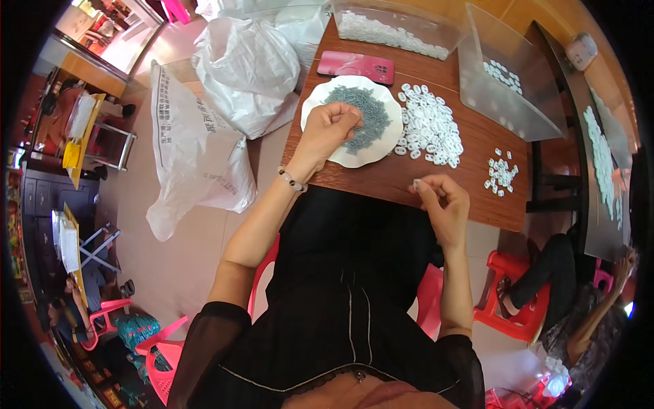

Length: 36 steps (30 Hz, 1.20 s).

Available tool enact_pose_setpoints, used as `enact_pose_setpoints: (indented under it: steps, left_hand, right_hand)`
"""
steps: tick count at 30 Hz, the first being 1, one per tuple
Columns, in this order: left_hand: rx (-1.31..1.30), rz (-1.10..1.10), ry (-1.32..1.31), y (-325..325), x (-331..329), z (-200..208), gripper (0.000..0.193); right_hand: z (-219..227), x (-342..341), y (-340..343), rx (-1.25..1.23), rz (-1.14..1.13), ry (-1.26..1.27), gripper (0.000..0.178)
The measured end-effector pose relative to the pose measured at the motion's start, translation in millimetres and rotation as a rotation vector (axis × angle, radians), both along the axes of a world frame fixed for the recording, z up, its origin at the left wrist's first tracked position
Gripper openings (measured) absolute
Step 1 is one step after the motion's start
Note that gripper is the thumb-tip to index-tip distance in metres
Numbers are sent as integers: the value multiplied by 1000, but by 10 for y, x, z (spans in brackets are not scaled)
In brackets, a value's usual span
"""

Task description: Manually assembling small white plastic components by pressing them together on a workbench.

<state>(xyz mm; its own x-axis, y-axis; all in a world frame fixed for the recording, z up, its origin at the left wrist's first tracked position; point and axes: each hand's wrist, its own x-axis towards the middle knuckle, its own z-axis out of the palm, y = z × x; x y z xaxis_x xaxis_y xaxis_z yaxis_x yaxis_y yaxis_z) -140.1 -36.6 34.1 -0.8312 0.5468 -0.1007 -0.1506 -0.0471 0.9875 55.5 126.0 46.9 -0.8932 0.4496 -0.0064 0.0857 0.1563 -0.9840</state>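
Observation:
My left hand is over a white scalloped plate heaped with small grey pins. Its thumb and fingers are pinched together, and whatever may be between them is too small to make out. At the table's near edge, my right hand pinches a small white piece between thumb and forefinger. Beside the plate, to its right, lies a big pile of white oval pieces with holes. A smaller group of similar white pieces lies further right, past my right hand.
On the brown table a pink phone lies behind the plate. Clear plastic bins with white pieces stand along the back and right. White sacks crowd the floor at left. A person sits at right near a red stool.

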Motion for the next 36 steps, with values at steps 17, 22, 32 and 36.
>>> enact_pose_setpoints:
  steps: [17, 22, 32, 36]
  left_hand:
    - [189, 8, -62, -13, 225, -36, 14]
    - [306, -41, -278, 144, 547, -13, 13]
    - [306, -140, -469, 504, 1063, -24, 13]
    - [281, -138, -465, 580, 1151, -53, 13]
  right_hand:
    - [4, -827, -267, -75, 71, 85, 13]
    - [39, -558, -288, -173, -102, 248, 10]
    - [-101, -9, -77, -149, -319, 210, 7]
    - [-138, 81, -52, -189, -354, 244, 7]
